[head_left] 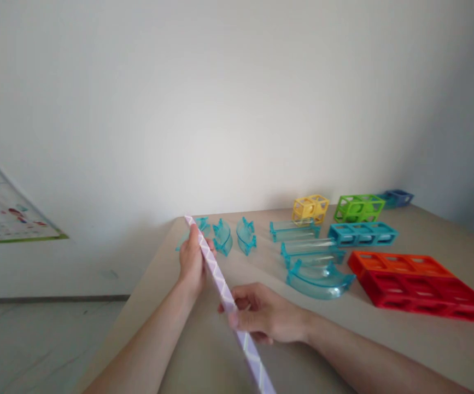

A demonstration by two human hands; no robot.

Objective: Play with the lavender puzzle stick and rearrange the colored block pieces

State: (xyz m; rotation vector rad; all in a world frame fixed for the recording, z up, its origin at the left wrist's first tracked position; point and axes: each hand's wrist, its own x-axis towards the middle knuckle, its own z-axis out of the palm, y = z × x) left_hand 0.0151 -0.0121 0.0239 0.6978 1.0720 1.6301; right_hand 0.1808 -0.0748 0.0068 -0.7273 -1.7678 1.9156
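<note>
A long, thin lilac strip (pixel 220 284) with a white zigzag pattern runs diagonally above the table, from the far left down toward me. My left hand (pixel 191 262) is closed around its upper part. My right hand (pixel 261 314) pinches it lower down, fingers curled over it. Both hands hover near the table's left front area, just in front of several clear teal curved track pieces (pixel 230 235).
On the beige table (pixel 384 350) lie straight and curved teal track pieces (pixel 316 276), a teal block row (pixel 362 233), yellow cubes (pixel 310 208), green cubes (pixel 357 207), blue cubes (pixel 396 197), and orange-red frames (pixel 417 284). A poster (pixel 3 208) hangs left; the table's edge drops off left.
</note>
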